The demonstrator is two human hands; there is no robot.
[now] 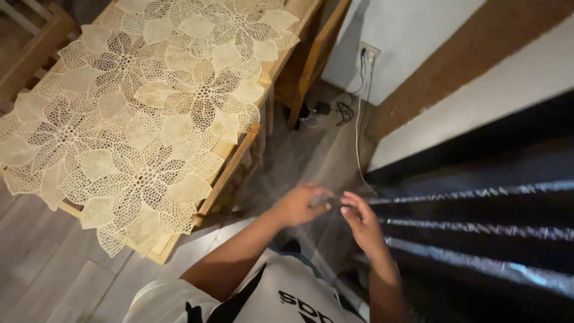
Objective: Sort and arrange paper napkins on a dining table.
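Note:
My left hand (301, 204) and my right hand (360, 222) are held close together in front of me, fingertips almost touching. The left hand's fingers are curled inward. The right hand's fingers are loosely bent beside the edge of a dark curtain (478, 209) with shiny silvery stripes that fills the right side. A faint, see-through haze like thin fabric lies around the hands. Motion blur hides whether either hand pinches anything.
A wooden table (230, 170) covered by a cream lace cloth (137, 107) with a leaf pattern stands to the left. A wall socket (367, 52) with cables (359, 137) running down to the grey plank floor (54, 281) sits behind it. A wooden chair frame (311, 60) leans by the wall.

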